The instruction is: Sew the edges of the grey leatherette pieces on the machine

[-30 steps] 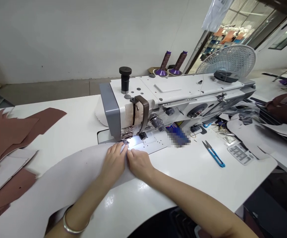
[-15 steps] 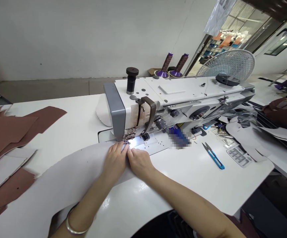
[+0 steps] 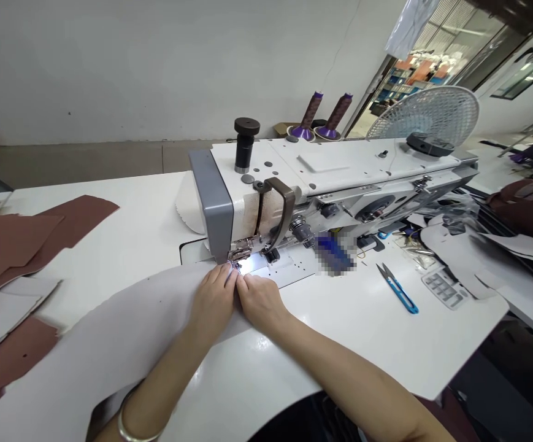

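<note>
As hands (image 3: 213, 298) (image 3: 261, 301) press fabric (image 3: 132, 325), pixelation blurs clutter (image 3: 336, 253).

My left grip (image 3: 211, 298), toward seven o'clock, is a bare hand with softly rounded knuckles. Farther out that way, my slender left forearm (image 3: 172, 359) is bare too, and around it I wear a bangle (image 3: 122, 425): a smooth, silvery metal band, plain where it shows, with a bright shine along its curve. My right grip (image 3: 261, 301), at six o'clock, is likewise bare, and my right forearm (image 3: 340, 356), at five o'clock, is uncovered and unadorned.
</note>
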The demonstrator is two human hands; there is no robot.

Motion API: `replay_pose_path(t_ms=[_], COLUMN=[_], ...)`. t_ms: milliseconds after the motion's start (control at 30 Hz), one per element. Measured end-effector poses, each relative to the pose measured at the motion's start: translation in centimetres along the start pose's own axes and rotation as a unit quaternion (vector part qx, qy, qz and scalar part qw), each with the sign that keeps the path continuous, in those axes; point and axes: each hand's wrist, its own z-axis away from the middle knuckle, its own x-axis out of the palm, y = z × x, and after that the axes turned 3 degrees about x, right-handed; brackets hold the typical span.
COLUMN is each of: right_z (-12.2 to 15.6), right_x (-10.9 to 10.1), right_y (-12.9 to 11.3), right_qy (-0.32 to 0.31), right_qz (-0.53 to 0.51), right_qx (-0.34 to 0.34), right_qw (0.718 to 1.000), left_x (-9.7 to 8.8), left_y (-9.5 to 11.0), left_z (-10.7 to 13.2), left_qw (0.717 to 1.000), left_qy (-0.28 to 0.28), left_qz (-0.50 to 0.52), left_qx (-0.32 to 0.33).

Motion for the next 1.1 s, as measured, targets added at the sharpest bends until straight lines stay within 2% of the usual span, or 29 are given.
replay_pose_path(t_ms=[167,467,700,767,1000,1100], right_z=[0.1,0.1,-0.7,-1.0,-1.0,-0.9], right_x=[-0.4,-0.5,0.0,0.0,-0.6,-0.5], right_y=[0.0,0.2,0.6,0.7,0.4,0.3], right_qy=[-0.006,-0.002,0.011,0.008,-0.002,0.020], right_qz=[-0.011,-0.005,-0.005,-0.011,-0.029,-0.025], right_qx=[0.024,-0.006,0.007,0.012,0.058,0.069], right_qw=[1.000,1.000,1.000,1.000,0.998,0.997], left_x=[0.1,0.2,-1.0,-1.1,-1.5,-1.8], left_y=[0.0,0.3,2.7,2.9,0.8,1.1], left_z=[0.0,0.1,0.0,0.0,-0.3,-0.4], left_qw=[1.000,0.999,0.990,0.986,0.985,0.986], left_qy=[-0.001,-0.004,-0.047,-0.058,-0.085,-0.088], left_qz=[-0.012,-0.044,-0.111,-0.134,-0.145,-0.141], left_qx=[0.007,0.012,-0.072,-0.078,-0.023,-0.027])
